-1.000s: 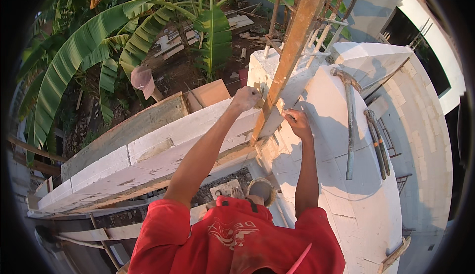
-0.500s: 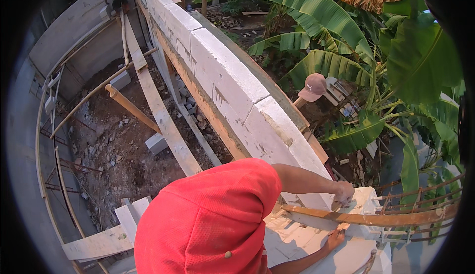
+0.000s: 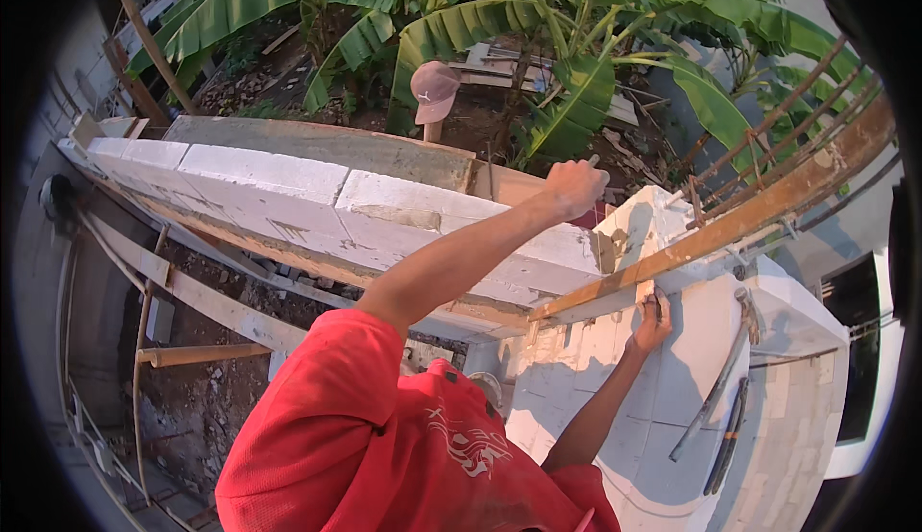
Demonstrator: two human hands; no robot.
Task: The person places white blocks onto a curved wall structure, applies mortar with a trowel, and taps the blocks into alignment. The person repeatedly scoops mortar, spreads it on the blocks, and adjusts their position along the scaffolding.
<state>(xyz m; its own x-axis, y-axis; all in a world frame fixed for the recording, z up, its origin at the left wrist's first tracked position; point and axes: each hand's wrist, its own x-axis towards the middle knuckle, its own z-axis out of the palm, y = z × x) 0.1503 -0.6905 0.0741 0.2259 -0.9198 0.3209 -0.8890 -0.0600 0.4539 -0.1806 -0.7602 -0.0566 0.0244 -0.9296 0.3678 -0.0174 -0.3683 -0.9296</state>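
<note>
My left hand [image 3: 574, 190] is closed and raised over the end of the white block wall [image 3: 519, 244]; a small grey end pokes out of the fist, the rest hidden. Lower down, my right hand [image 3: 653, 321] has its fingers curled at a small pale piece of wood [image 3: 643, 291], just under a long brown wooden bar [image 3: 711, 249]. That bar slants from the wall up to the right. Wet-looking mortar marks the pale block [image 3: 645, 217] at the wall's end. A hammer-like tool [image 3: 709, 393] and a dark-handled tool [image 3: 727, 436] lie right of my right hand.
Rusty rebar [image 3: 768, 138] juts out at the upper right. Left of me, a plank [image 3: 230, 306] and a bamboo pole [image 3: 204, 354] span a rubble-floored pit. A pink cap [image 3: 435, 93] sits on a stake beyond the wall. Another person's dark head [image 3: 58, 196] shows far left.
My view has swung to the right. My left hand has lifted from beside the block at the wall's end to above it. My right hand stays by the brown bar.
</note>
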